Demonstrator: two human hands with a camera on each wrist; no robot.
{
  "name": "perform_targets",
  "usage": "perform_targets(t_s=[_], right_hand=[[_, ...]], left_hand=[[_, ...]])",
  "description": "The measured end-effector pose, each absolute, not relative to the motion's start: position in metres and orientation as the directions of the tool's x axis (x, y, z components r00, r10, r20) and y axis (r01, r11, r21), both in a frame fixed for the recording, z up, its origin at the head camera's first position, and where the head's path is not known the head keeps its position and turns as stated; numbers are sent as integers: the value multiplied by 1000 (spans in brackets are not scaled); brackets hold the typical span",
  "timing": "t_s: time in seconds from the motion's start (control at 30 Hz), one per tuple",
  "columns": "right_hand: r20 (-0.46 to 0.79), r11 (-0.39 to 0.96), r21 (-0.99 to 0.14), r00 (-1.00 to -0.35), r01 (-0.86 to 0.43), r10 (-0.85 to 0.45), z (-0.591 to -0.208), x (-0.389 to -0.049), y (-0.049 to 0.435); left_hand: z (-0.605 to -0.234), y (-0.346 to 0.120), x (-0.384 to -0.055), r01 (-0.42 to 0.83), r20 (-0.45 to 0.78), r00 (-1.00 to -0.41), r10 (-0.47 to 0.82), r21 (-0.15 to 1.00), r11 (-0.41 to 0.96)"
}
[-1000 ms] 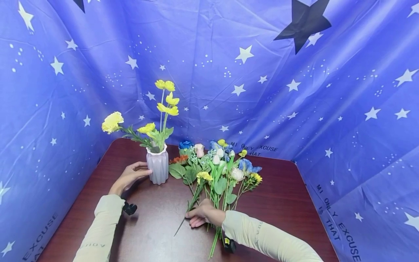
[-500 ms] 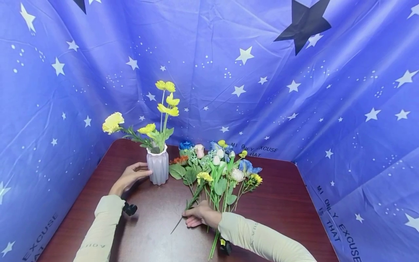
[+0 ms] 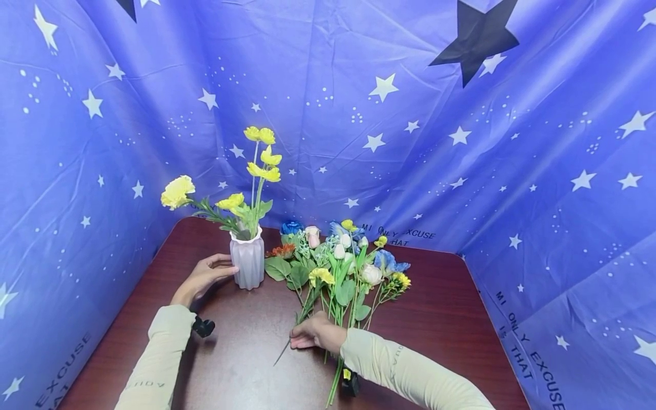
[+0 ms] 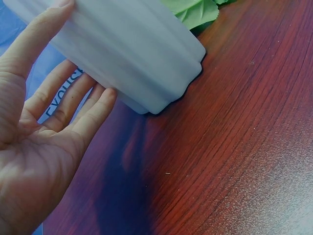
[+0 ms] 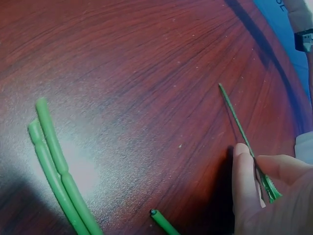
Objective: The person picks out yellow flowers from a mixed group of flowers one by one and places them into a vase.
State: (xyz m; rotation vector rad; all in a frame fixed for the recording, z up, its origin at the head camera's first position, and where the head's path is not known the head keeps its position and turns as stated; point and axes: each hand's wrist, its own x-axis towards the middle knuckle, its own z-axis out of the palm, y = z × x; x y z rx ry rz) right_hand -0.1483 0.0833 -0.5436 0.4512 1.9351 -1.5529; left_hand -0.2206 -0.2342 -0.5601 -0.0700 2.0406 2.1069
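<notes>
A pale lilac fluted vase (image 3: pixel 247 263) stands upright on the table, holding yellow flowers (image 3: pixel 259 154) on tall stems and a pale yellow carnation (image 3: pixel 177 192) leaning left. My left hand (image 3: pixel 207 276) rests against its left side. In the left wrist view, the thumb lies along the vase wall (image 4: pixel 132 54), and some fingertips disappear behind it. My right hand (image 3: pixel 316 332) pinches the thin green stem (image 5: pixel 234 115) of a yellow carnation (image 3: pixel 321 276) between thumb and fingers. The bare stem end sticks out past the fingertips towards the near side, close over the table.
Artificial flowers lie in a pile right of the vase, including a blue rose (image 3: pixel 291 228), white tulips (image 3: pixel 339 250), a cream rose (image 3: pixel 371 273) and an orange flower (image 3: pixel 281 250). Thick green stems (image 5: pixel 54 161) extend towards me beside my right hand. Star-printed blue cloth (image 3: pixel 328 114) surrounds the table.
My right hand shifts slightly left and then a little back right with the carnation stem, whose end swings along. My left hand and the vase stay in place.
</notes>
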Motion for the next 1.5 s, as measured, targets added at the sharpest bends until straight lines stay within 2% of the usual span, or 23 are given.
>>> perform_targets(t_s=[0.3, 0.63, 1.1, 1.5], right_hand=[[-682, 195, -728, -723, 657, -111, -539, -149, 84], [-683, 153, -728, -727, 668, -73, -535, -149, 85], [-669, 250, -732, -737, 633, -93, -514, -168, 92], [-663, 394, -727, -726, 563, -184, -487, -199, 103]], left_hand=[[-561, -234, -221, -186, -183, -976, 115, 982, -22], [-559, -234, -219, -188, -183, -976, 117, 982, -36], [-559, -235, -221, -206, -206, -973, 104, 979, 8], [-560, -235, -222, -184, -183, -976, 115, 983, -1]])
